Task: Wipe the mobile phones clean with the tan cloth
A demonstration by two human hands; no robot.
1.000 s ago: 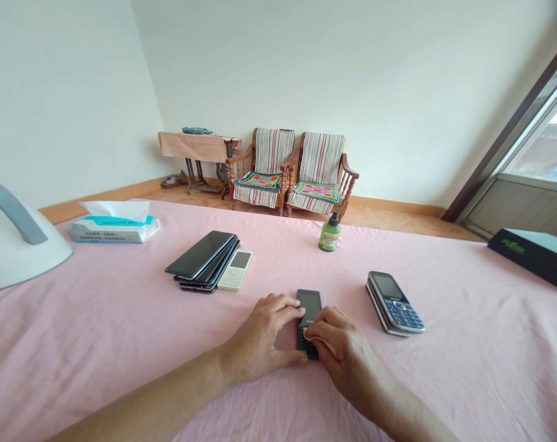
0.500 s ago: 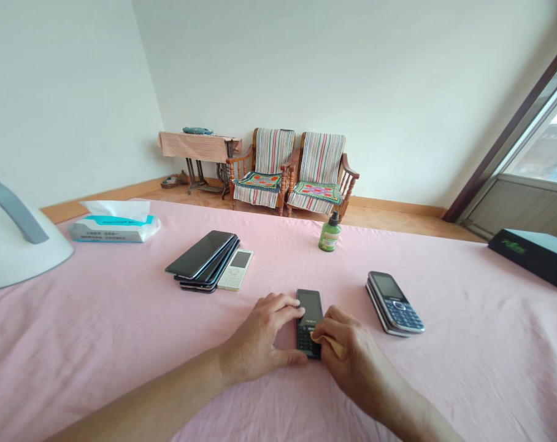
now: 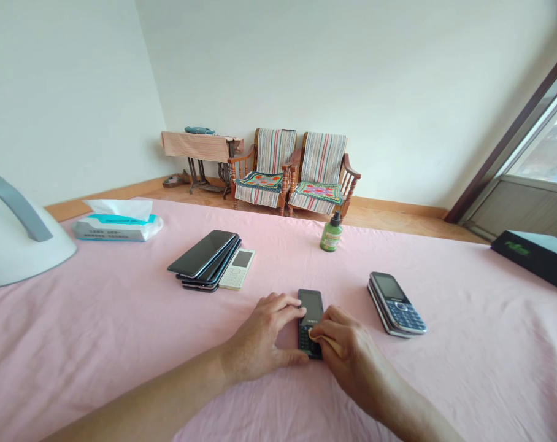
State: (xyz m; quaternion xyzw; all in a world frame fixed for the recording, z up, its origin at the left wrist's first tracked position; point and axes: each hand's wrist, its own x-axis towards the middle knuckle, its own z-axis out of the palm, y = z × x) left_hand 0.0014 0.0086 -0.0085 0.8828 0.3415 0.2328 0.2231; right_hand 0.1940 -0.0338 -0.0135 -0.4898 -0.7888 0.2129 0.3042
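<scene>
One dark keypad phone (image 3: 308, 318) flat on pink tablecloth (image 3: 205, 362), approx. 5–6 o'clock from view ctr. Steadied w/ L hand (image 3: 262, 336) at phone's 9, thumb spread wide of fingertips. Prob. at key-wiping step: tan cloth (image 3: 327, 339) pinched btwn fingers of R hand (image 3: 349, 344), at phone's 3–4. Next, likely needs light strokes toward phone's 7, w/ L brace kept.

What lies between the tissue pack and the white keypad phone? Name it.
A stack of dark smartphones, with pink tablecloth between it and the tissue pack; the head view shows this.
</scene>
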